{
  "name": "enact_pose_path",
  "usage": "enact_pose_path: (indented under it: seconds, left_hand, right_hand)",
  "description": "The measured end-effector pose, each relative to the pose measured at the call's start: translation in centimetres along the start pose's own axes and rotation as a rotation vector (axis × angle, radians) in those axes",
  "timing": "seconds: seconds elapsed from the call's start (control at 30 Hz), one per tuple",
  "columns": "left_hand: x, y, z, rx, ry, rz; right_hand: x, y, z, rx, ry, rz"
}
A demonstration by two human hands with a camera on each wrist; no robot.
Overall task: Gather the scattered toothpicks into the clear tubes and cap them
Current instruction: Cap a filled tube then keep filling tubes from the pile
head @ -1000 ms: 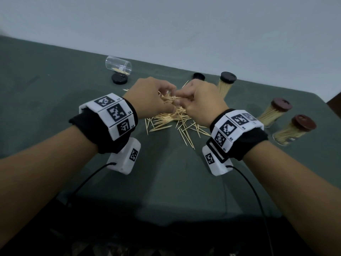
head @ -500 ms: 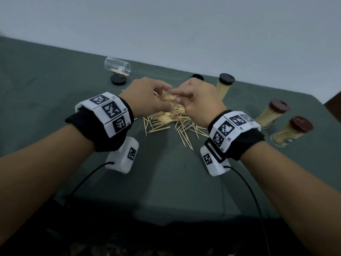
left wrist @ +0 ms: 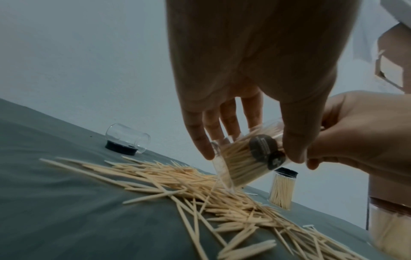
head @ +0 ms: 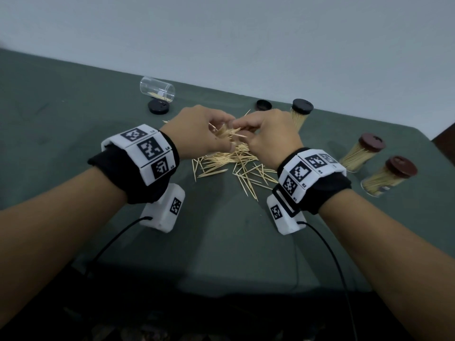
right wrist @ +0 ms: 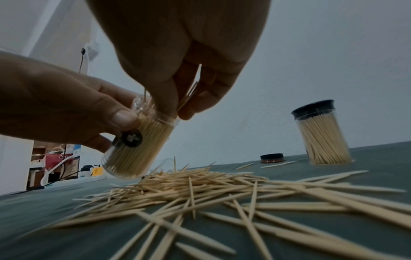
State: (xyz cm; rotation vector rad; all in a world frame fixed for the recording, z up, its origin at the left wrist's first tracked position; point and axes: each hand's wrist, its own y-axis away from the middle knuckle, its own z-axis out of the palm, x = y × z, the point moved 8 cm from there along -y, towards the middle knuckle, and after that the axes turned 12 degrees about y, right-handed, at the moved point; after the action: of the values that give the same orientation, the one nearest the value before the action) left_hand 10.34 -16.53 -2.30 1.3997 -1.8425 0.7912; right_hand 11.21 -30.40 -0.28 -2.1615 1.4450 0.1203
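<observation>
Clear tube (right wrist: 138, 149) up off the counter (head: 221, 242), tilted, nearly packed with toothpicks, and the left hand (head: 199, 134) has it, thumb and fingers curled round its wall. That tilt turns the open mouth toward the other hand, likely so sticks slide in lengthwise. And here's the right hand (head: 268, 136), fingertips pinched on a few toothpicks (right wrist: 189, 93) right at the rim, feeding them in. Directly below lies the loose pile (head: 234, 166), fanned across the green counter, plenty left to gather; holding the tube low over it keeps each trip short. Further out, an uncapped tube (head: 157, 91) lies on its side by a black cap (head: 158, 107), holding only a few sticks. A second loose cap (head: 263, 105) waits at the back. On the right, three filled tubes stand capped: one black-topped (head: 301, 112), two brown-topped (head: 362, 151) (head: 389, 178).
</observation>
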Motion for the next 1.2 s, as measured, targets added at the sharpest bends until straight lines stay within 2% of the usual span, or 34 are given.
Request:
enact_pose_path:
  seconds: [0.13,0.23,0.4,0.5,0.6,0.73,0.83,1.0,1.1,1.2]
  left_hand:
    - [-0.4,-0.2,-1.0,0.065,-0.002,-0.021]
    - [-0.7,-0.3,-1.8,0.095,0.006,-0.039]
    - [0.0,0.0,-0.7,0.031,-0.005,-0.005]
    - [0.0,0.0,-0.1,0.011,-0.028,-0.001]
    - [-0.3,-0.2,-0.5,0.04,-0.028,-0.004]
    - [-0.9,-0.3,-1.3,0.09,-0.021,-0.029]
    - [-0.8,-0.2,-1.2,0.077,-0.007,-0.025]
    - [-0.2,0.1,0.2,-0.045,-0.029,0.006]
    - [-0.1,0.0,0.1,-0.032,-0.007,0.009]
    - [-0.3,0.0,-0.2,0.011,0.004,0.005]
  right_hand:
    - [-0.3,0.1,-0.6,0.036,-0.019,-0.043]
    - [0.5,-0.1,-0.2,-0.037,-0.007,0.001]
    - [0.3,-0.1,0.0,-0.021,0.03,-0.014]
    - [0.6,0.0,-0.2,-0.017,0.001,0.03]
    - [0.4,0.0,-0.5,-0.016,0.005,0.012]
    - [-0.1,0.2,-0.2,-0.098,-0.012,0.0]
    - [0.0,0.2,0.3,-0.126,-0.037,0.018]
    - [0.9,0.0,-0.5,-0.042,-0.02,0.074]
    - [0.2,0.2,-1.1,0.022,-0.077,0.042]
    - [-0.7,0.4,-0.4,-0.041,-0.052,-0.001]
